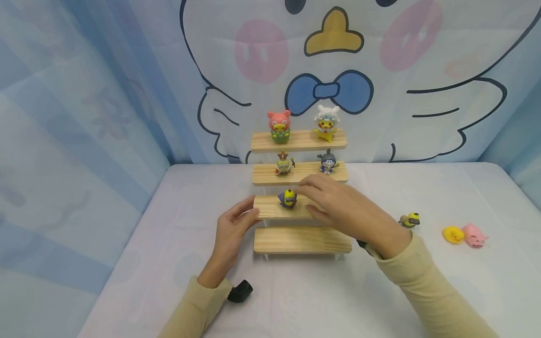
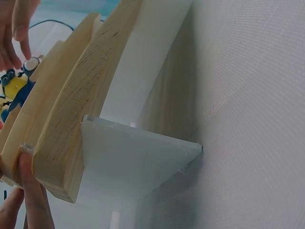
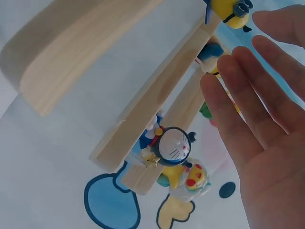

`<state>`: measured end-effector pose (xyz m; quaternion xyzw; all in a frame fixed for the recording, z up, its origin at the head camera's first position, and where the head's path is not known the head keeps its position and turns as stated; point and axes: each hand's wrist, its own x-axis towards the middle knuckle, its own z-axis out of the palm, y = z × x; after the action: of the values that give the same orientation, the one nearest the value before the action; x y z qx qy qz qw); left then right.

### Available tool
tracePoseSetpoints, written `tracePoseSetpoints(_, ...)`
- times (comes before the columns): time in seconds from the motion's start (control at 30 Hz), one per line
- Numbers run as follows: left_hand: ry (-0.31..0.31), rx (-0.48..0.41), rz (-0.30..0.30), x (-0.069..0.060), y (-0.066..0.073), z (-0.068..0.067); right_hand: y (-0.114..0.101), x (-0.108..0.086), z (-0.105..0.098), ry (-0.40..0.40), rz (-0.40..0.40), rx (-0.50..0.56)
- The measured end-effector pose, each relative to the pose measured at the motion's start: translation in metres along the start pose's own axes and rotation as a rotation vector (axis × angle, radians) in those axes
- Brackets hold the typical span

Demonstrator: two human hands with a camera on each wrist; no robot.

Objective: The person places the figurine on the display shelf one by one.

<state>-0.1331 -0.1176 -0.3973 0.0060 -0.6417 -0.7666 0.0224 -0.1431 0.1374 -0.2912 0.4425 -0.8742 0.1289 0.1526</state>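
Observation:
A tiered wooden display stand [image 1: 304,240] with several steps stands in the middle of the table. My left hand [image 1: 231,230] holds the left end of its second step from the bottom, thumb at the front edge. On that step stands a small yellow minion figure [image 1: 288,199] with a purple cape. My right hand [image 1: 338,204] hovers just right of the figure; in the right wrist view its fingers [image 3: 257,105] are extended, apart from the minion, with nothing between them. A crowned yellow figure [image 1: 283,164] and a dark-hooded Doraemon figure [image 1: 327,162] stand one step higher.
The top step carries a pink-hooded figure [image 1: 279,126] and a white-hooded yellow figure [image 1: 327,123]. On the table at right lie another minion figure [image 1: 410,219], a yellow duck [image 1: 453,234] and a pink pig [image 1: 475,235]. A printed curtain [image 1: 169,94] hangs behind.

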Motion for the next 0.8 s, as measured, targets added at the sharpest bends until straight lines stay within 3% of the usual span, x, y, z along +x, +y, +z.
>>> tracePoseSetpoints(0.8,0.000,0.012,0.000,0.001,-0.001,0.000,0.017,-0.034,0.000,-0.007,0.042,-0.036)
